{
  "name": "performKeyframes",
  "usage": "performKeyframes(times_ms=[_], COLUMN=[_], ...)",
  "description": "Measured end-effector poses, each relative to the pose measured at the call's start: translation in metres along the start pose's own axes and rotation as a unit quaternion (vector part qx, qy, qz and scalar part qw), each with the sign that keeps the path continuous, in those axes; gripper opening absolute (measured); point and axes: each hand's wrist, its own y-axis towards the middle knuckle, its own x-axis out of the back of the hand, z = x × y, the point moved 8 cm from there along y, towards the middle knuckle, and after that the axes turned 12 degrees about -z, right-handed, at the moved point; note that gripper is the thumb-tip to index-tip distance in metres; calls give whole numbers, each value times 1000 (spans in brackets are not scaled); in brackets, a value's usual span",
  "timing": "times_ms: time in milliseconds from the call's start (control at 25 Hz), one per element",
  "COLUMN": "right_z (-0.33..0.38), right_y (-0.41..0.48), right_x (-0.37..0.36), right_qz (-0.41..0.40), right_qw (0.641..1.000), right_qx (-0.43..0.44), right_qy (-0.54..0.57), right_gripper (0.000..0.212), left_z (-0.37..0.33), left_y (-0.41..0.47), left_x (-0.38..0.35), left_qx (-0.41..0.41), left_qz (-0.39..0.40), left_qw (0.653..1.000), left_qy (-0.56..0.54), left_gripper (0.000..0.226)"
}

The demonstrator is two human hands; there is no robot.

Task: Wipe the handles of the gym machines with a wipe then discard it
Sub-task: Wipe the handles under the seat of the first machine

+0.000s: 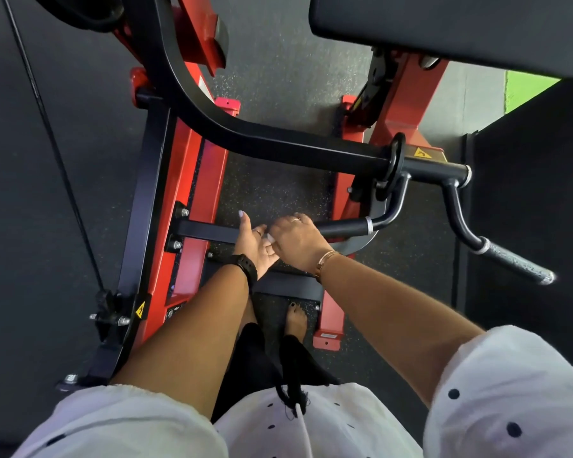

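The red machine frame (186, 180) carries a black lever arm (278, 143). Its near handle (341, 228) runs 3-to-9 o'clock. The far handle (513, 261) lies at 4 o'clock of the hands, well apart, nearer the right hand (296, 241). That hand curls over the near handle's 9 o'clock end. The left hand (253, 244), thumb raised, meets it; whether it grasps anything I cannot tell. The wipe (270, 239) peeks white between them.

Just below the curved black steel lever arm (278, 145), a pocket of speckled dark rubber floor (278, 188) is lying open, while red steel frame beams (196, 180) are walling it in on both sides.
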Motion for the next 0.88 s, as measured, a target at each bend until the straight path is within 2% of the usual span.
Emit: performKeyframes(times_ms=[80, 160, 240, 360, 400, 600, 680, 720, 760, 840, 880], right_z=[0, -10, -13, -2, 4, -4, -26, -40, -55, -81, -91], right_y=[-14, -22, -17, 0, 1, -36, -61, -70, -78, -87, -89], right_x=[1, 5, 8, 1, -3, 0, 1, 2, 4, 12, 17], right_qz=[20, 37, 44, 64, 65, 3, -14, -14, -14, -34, -44], right_qw=[989, 974, 975, 987, 985, 958, 942, 937, 936, 942, 951], right_qx=[127, 192, 179, 94, 98, 238, 281, 290, 289, 259, 224], right_qy=[-70, -112, -127, -117, -129, -159, -184, -194, -199, -209, -209], right_gripper=[43, 48, 45, 40, 38, 47, 51, 53, 54, 54, 55], left_z=[2, 3, 2, -1, -2, 2, -7, -17, -28, -38, -37], left_y=[0, 0, 1, 5, 6, 11, 7, 3, -3, -17, -22], left_x=[3, 6, 6, 7, 7, 7, 4, 0, -7, -22, -31], left_qx=[9, 18, 19, 4, 0, -2, -88, -167, -259, -420, -472], left_qz=[-10, -11, -3, -15, -20, -11, -42, -51, -54, -35, -13], left_qw=[1000, 1000, 1000, 1000, 1000, 1000, 990, 966, 921, 781, 706], left_qy=[-8, 4, 11, 1, -10, 7, 102, 190, 286, 461, 527], left_gripper=[91, 92, 92, 90, 89, 83, 66, 54, 45, 40, 44])
